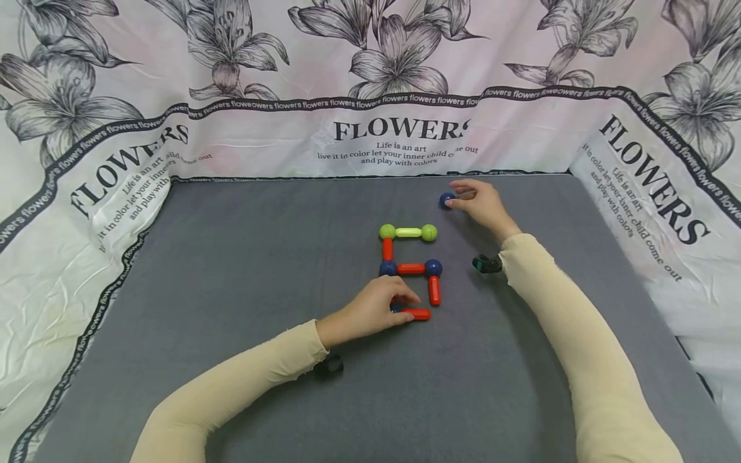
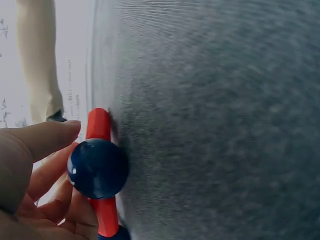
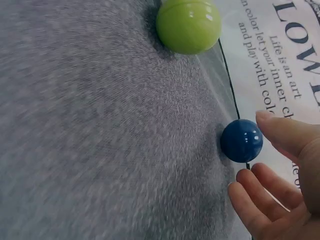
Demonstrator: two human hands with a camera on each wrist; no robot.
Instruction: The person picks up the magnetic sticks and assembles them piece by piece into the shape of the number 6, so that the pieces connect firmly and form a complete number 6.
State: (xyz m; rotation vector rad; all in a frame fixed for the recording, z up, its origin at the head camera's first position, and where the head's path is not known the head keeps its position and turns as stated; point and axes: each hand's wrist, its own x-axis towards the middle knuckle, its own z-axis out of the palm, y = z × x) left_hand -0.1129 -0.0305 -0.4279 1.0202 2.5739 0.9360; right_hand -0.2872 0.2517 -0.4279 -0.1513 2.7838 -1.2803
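Note:
On the grey cloth lies a figure of magnetic balls and rods. Its top row is a lime rod (image 1: 408,233) between two lime balls. Below come a red rod (image 1: 388,248), a blue ball (image 1: 388,268), a red crossbar rod (image 1: 411,269) and a second blue ball (image 1: 433,267), with another red rod (image 1: 435,290) under it. My left hand (image 1: 370,308) is around the lower blue ball (image 2: 98,168), its thumb beside the bottom red rod (image 1: 418,314). At the back right, my right hand (image 1: 479,204) reaches around a loose blue ball (image 3: 241,141), thumb and fingers spread.
A white flower-printed cloth (image 1: 399,148) with lettering hangs behind the table and along both sides. A dark wrist device (image 1: 487,263) shows beneath the right sleeve, another (image 1: 329,366) beneath the left. The grey table cloth (image 1: 243,257) spreads around the figure.

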